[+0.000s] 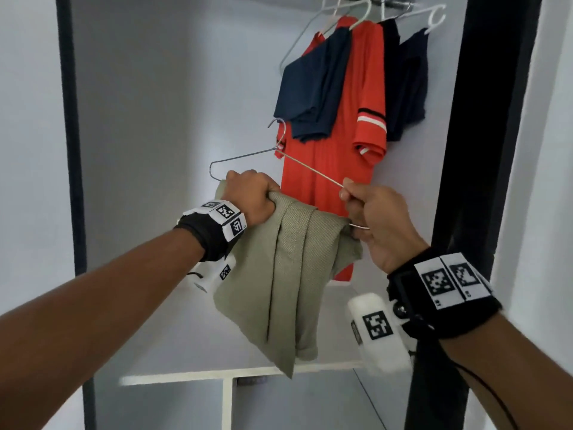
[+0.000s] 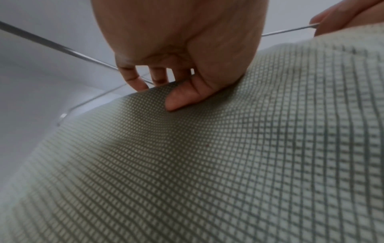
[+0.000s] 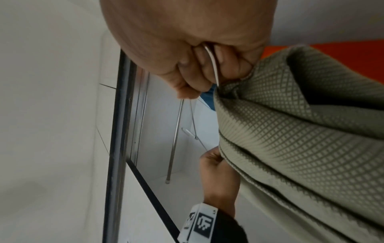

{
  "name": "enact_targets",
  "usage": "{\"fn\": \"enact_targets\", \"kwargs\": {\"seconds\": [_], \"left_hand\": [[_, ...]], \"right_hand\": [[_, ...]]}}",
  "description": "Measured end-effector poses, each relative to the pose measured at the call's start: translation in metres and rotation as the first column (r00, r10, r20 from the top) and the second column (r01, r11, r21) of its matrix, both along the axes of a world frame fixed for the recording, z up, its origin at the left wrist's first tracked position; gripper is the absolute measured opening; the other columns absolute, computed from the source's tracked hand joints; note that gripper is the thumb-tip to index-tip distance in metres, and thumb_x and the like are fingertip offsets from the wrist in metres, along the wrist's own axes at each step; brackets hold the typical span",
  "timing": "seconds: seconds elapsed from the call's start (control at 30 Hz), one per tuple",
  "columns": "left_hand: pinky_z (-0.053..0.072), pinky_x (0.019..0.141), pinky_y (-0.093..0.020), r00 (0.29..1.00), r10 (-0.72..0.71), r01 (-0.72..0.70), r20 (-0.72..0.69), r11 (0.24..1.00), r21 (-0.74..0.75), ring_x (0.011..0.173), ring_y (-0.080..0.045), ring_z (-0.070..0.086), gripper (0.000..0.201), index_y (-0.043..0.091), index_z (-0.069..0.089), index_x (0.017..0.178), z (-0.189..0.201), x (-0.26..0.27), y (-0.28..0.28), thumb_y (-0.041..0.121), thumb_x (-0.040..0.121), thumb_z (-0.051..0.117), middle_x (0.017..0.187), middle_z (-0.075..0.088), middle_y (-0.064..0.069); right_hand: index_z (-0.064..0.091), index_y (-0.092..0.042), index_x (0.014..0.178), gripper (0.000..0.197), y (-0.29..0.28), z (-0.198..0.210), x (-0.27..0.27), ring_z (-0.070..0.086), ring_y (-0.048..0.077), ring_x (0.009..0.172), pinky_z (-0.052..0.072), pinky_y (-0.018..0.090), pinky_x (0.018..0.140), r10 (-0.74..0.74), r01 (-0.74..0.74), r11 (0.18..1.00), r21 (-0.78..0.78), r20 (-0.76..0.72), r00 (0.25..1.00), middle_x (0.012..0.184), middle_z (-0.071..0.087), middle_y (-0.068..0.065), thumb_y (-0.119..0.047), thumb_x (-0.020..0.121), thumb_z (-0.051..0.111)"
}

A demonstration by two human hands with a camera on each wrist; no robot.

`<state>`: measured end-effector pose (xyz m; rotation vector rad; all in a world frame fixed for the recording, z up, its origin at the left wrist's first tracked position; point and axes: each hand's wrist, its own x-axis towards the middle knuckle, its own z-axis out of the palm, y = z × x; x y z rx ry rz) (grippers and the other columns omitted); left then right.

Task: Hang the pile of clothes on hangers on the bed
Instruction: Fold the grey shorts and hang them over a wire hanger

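Hands (image 1: 252, 193) on draped olive garment (image 1: 288, 274)

Soft, even indoor light; no glare, faint shadows.
Head view fairly sharp, edges bowed by wide lens. Wrist views dimmer, w/ nearest cloth (image 2: 228, 164) blurred & soft.

White wardrobe interior (image 1: 155, 103) w/ black door frame (image 1: 496, 119), white shelf (image 1: 217, 375) below, metal rail (image 3: 174, 141) up top.
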<state>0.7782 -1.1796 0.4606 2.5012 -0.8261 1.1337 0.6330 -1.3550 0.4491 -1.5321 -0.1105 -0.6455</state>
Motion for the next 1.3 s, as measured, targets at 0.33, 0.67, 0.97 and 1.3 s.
{"fn": "enact_targets", "kwargs": {"seconds": [0.33, 0.67, 0.97, 1.3], "left_hand": [[0.037, 0.108, -0.044, 0.964, -0.115, 0.199, 0.241, 0.91, -0.363, 0.126, -0.033, 0.046, 0.062, 0.017, 0.055, 0.135, 0.088, 0.124, -0.015, 0.029, 0.076, 0.039, 0.135, 0.052, -0.013], [0.012, 0.119, -0.026, 0.922, -0.355, 0.388, 0.156, 0.848, -0.36, 0.147, -0.012, 0.022, 0.06, 0.026, 0.024, 0.155, 0.171, 0.205, -0.043, 0.046, 0.1, 0.04, 0.16, 0.027, 0.003], [0.018, 0.122, -0.036, 0.857, -0.479, 0.515, 0.19, 0.783, -0.349, 0.146, -0.008, 0.024, 0.082, 0.031, 0.023, 0.155, 0.22, 0.24, -0.069, 0.068, 0.083, 0.038, 0.16, 0.027, 0.009], [0.029, 0.118, -0.044, 0.81, -0.564, 0.585, 0.163, 0.753, -0.3, 0.142, -0.007, 0.033, 0.093, 0.042, 0.027, 0.151, 0.241, 0.285, -0.074, 0.085, 0.072, 0.05, 0.155, 0.037, 0.014]], "right_hand": [[0.053, -0.019, 0.07, 0.033, -0.008, 0.112, 0.134, 0.021, 0.004, 0.034, 0.016, 0.018, 0.032, 0.088, -0.121, 0.981, 0.148, 0.213, 0.973, 0.041, 0.03, -0.013, -0.024, 0.103, 0.047], [0.06, -0.017, 0.083, 0.022, -0.025, 0.235, 0.237, 0.027, 0.003, 0.025, 0.017, 0.015, 0.031, 0.047, -0.119, 0.979, 0.167, 0.379, 0.924, 0.035, 0.04, -0.015, -0.02, 0.1, 0.047], [0.057, -0.018, 0.07, 0.027, -0.04, 0.319, 0.287, 0.041, 0.009, 0.055, 0.032, 0.022, 0.048, -0.098, 0.076, 0.995, 0.064, 0.495, 0.863, 0.074, 0.052, -0.003, -0.006, 0.094, 0.053], [0.05, 0.001, 0.141, 0.043, -0.037, 0.381, 0.324, 0.056, 0.029, 0.118, 0.045, 0.035, 0.102, -0.23, 0.313, 0.947, -0.074, 0.525, 0.819, 0.138, 0.056, 0.014, -0.02, 0.106, 0.039]]}}
